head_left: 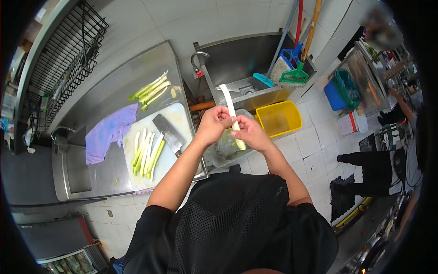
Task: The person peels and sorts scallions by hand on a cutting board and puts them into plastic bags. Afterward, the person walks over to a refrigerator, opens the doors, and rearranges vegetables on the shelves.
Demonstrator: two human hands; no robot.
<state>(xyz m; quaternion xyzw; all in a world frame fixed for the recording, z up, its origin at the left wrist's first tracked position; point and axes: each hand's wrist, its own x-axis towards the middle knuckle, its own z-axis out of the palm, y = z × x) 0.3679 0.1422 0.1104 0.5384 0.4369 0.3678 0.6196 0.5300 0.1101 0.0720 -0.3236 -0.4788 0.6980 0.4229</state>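
Observation:
My left hand [213,125] and my right hand [252,133] both grip a long pale leek stalk [227,98], fingers closed on its middle and lower part. The stalk is held upright and slightly tilted, above a bin lined with clear plastic [223,148]; green scraps show inside it. To the left, several trimmed leek stalks [147,153] lie on a white cutting board [175,114]. A cleaver [168,132] rests beside them, its handle toward me. Behind the board, more leek stalks [151,90] lie in a loose bunch on the steel counter [157,59].
A purple cloth [109,132] is spread left of the board. Ahead are a steel sink with a tap [200,61], several mops and brooms [296,68], and a yellow tub [279,119]. A blue bin [334,96] stands on the right; another person [378,173] is farther right.

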